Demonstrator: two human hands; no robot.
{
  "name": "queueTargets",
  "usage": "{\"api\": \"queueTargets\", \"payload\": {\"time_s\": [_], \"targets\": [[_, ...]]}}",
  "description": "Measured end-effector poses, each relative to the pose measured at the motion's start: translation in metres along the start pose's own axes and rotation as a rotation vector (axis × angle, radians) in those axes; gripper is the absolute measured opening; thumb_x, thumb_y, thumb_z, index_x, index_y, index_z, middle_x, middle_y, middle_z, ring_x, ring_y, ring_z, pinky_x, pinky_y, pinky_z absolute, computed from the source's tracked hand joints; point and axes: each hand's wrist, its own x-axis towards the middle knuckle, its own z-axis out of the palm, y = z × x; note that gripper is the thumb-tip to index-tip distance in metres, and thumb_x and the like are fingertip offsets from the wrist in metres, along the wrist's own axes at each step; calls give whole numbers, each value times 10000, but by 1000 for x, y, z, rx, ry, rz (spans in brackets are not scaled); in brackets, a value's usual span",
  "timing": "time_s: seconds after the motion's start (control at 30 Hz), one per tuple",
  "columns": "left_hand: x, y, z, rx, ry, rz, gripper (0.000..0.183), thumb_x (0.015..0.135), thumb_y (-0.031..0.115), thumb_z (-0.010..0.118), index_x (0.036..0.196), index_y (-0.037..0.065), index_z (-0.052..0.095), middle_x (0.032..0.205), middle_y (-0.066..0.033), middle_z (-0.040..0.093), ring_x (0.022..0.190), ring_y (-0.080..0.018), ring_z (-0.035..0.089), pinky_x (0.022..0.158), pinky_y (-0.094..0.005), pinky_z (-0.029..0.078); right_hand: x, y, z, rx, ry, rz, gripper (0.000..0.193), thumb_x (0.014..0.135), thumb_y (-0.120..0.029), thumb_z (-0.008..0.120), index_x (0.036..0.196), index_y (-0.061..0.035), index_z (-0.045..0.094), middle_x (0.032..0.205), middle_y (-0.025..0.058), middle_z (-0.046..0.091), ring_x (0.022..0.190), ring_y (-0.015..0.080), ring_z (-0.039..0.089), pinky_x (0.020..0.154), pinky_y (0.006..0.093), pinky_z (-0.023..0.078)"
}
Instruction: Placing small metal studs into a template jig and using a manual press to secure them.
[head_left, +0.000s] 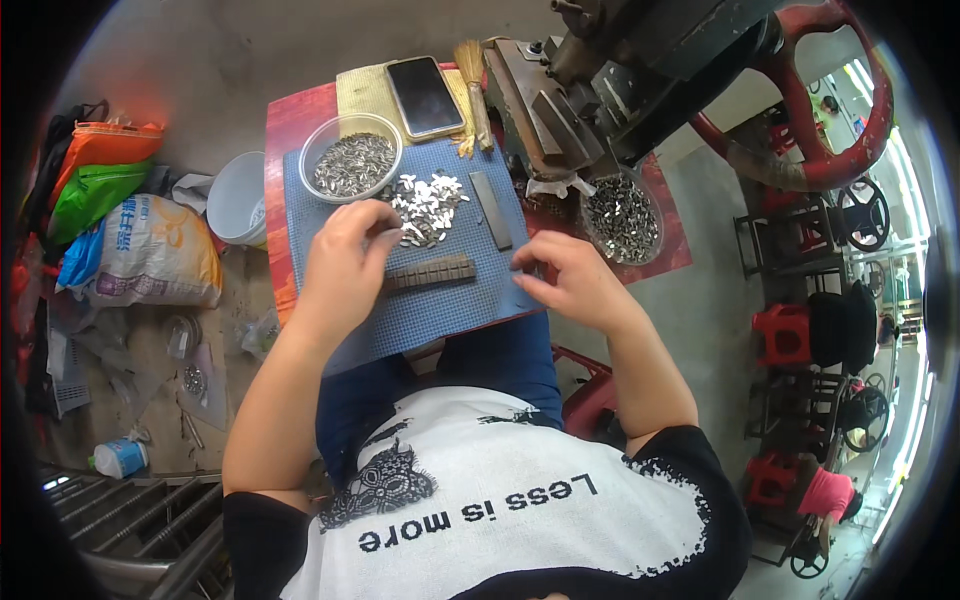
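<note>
My left hand is closed, with fingertips pinched together at the left side of a pile of small white and metal pieces. Whatever sits in that pinch is too small to make out. Just below the pile lies a grooved metal block, its left end hidden by my left hand. My right hand is curled at the right edge of the blue mat, thumb and forefinger close together; anything between them cannot be made out. A flat grey metal bar lies between the pile and my right hand.
A clear tub of metal pieces stands at the mat's upper left, near a phone and a brush. A machine with a red handwheel rises at right, above another tub of parts. A white bucket stands left.
</note>
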Motion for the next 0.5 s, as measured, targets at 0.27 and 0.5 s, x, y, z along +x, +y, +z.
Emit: {"api": "queueTargets", "payload": {"time_s": [0.27,0.5], "targets": [[-23,-8,-9,-142,6,-135,102,868,8,693,964,-24,683,882,-103,703,815,-193,658,782,-310,515,-29,7,14,-43,-43,-85,154,813,-62,743,945,-10,682,906,123,631,886,293,612,781,382,505],[-35,-14,-13,-196,-25,-367,100,847,15,718,939,-15,692,890,-50,701,822,-122,645,790,-266,503,-24,4,21,-109,14,-102,121,845,-53,694,937,1,636,938,140,601,935,341,572,841,421,485]]}}
